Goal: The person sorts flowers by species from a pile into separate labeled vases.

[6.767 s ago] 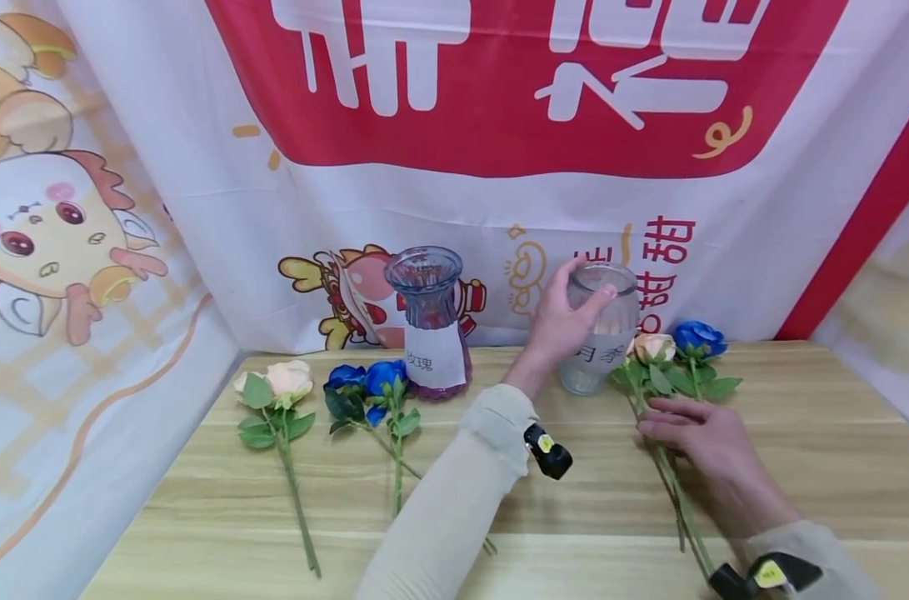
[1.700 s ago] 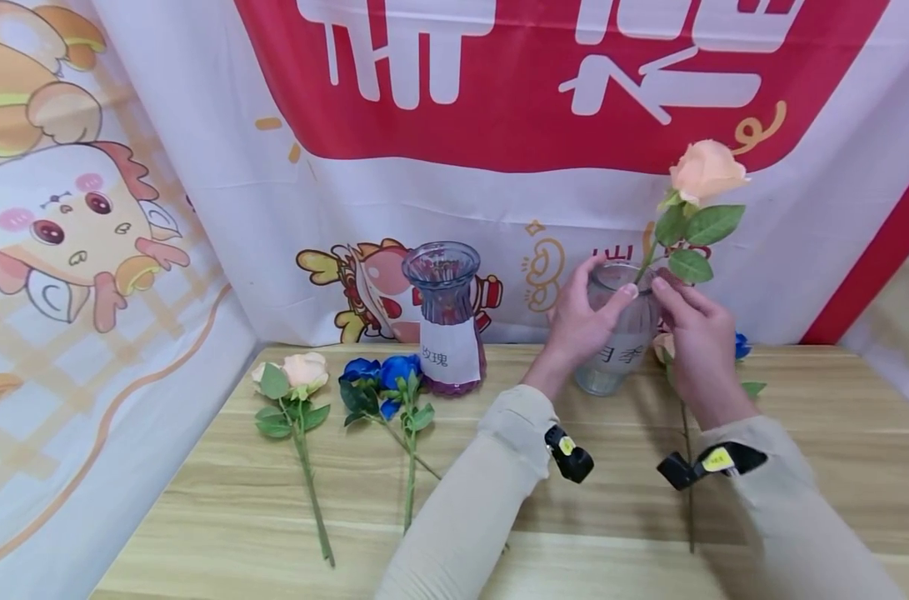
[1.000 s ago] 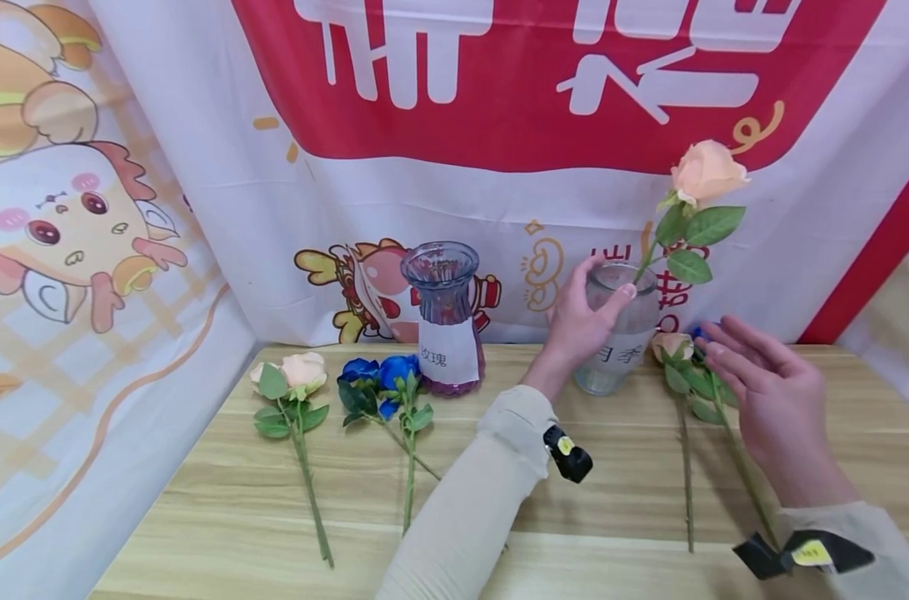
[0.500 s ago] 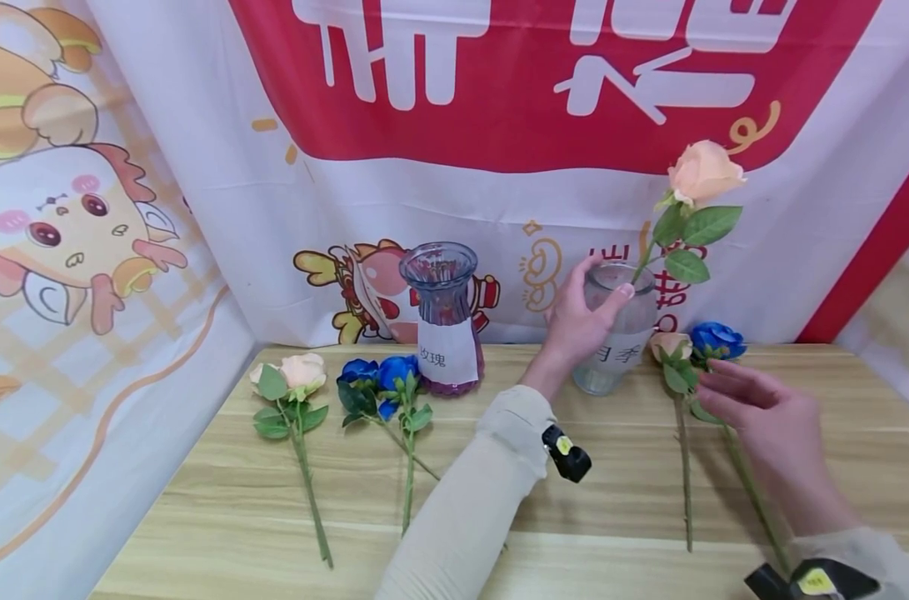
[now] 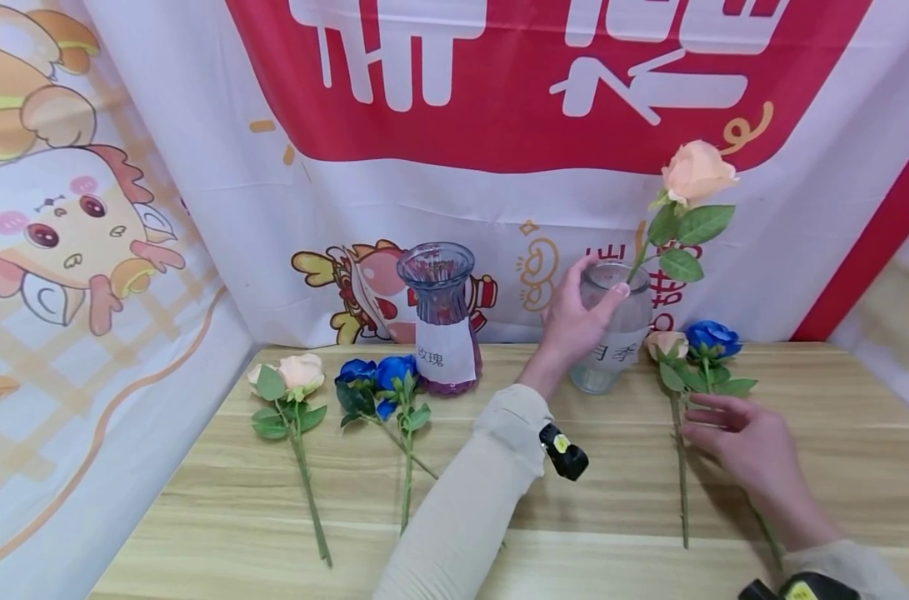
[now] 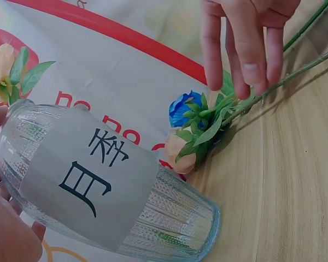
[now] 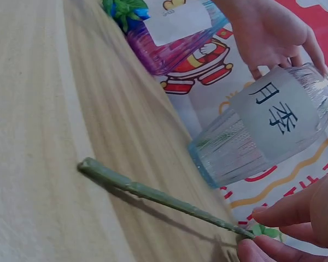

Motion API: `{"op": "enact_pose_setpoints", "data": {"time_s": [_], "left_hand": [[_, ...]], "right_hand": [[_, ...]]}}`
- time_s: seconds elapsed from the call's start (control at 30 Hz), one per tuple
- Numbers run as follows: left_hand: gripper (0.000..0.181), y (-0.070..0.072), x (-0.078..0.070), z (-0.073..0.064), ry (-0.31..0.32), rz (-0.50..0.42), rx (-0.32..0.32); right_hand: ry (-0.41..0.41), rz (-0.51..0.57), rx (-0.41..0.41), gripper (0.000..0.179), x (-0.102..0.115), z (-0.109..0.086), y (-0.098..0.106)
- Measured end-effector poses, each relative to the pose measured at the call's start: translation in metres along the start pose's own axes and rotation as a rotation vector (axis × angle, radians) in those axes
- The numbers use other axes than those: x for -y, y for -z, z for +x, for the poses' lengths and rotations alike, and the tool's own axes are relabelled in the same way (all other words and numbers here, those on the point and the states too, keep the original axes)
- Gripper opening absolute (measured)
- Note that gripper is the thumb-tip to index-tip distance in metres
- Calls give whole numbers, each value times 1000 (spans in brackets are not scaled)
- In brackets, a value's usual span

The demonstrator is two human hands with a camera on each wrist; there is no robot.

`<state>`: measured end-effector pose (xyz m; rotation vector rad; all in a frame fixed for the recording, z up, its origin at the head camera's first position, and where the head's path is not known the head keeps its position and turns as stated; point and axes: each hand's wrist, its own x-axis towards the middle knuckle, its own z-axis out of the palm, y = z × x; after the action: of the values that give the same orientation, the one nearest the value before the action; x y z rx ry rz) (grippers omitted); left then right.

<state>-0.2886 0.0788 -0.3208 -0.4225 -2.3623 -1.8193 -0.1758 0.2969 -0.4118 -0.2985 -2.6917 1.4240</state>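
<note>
My left hand grips the clear glass vase near its rim, thumb over the lip; the vase has a white paper label. One peach rose stands tilted right in the vase, its bloom high above the rim. On the table to the right lie a peach rose and a blue rose, side by side. My right hand is low over their stems, fingers fairly straight. In the right wrist view its thumb and fingers are on either side of a green stem, a gap still between them.
A purple-tinted glass vase with a label stands left of my left hand. Further left on the wooden table lie pale peach roses and blue roses. A printed cloth hangs close behind.
A peach rose went from the table into the clear vase. My right hand let go of it, moved right, then down to the lying stems. My left hand stayed on the vase.
</note>
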Motion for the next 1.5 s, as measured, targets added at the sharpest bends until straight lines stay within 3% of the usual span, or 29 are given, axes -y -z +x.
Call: {"op": "enact_pose_setpoints", "data": {"time_s": [0.2,0.4,0.6,0.83,0.97,1.1,1.33,1.5], "left_hand": [[70,2,1,1,-3,5,-2],[70,3,1,0,3,10,-2],[70,3,1,0,2,16,3],[69,3,1,1,-10,15,11],[69,3,1,1,-12,11,15],[69,3,0,0,-10,16,7],[69,2,0,0,-3,15,2],[69,2,-1,-1,1,13,6]], "right_hand": [[-63,-2,34,69,3,4,-6],[-139,-37,1,71,7,9,-11],[-194,30,1,67,8,13,-12],[-237,246,65,68,8,16,-2],[-228,458,65,59,11,16,1],[-267,662,22,51,16,17,3],[-301,829,-90,66,24,20,4],[-274,1020,-162,62,29,21,2]]}}
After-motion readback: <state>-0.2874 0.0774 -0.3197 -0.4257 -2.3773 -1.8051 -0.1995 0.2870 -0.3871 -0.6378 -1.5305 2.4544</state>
